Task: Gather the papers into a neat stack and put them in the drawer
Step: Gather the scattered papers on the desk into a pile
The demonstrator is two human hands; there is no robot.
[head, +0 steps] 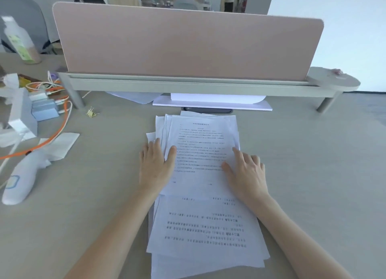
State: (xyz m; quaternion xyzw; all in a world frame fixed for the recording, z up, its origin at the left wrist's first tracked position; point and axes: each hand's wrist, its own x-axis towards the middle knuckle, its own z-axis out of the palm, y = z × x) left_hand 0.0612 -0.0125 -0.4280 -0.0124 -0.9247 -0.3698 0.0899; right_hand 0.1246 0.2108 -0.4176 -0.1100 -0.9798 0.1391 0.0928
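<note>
Printed papers (pixel 200 226) lie loosely overlapped on a grey desk (pixel 313 174); left hand (pixel 155 165) and right hand (pixel 247 173) press flat, fingers spread, on the upper sheets.

both forearms reach forward, left grip (pixel 155 163) and right grip (pixel 246 170) flat, palms down.

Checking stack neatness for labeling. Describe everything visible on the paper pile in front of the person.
The paper pile is white printed sheets lying flat on the grey desk, loosely fanned with offset edges. The upper group reads upright; the sheets nearer the person show text upside down. The left hand presses flat on its left edge, the right hand on its right side. Not yet squared.
</note>
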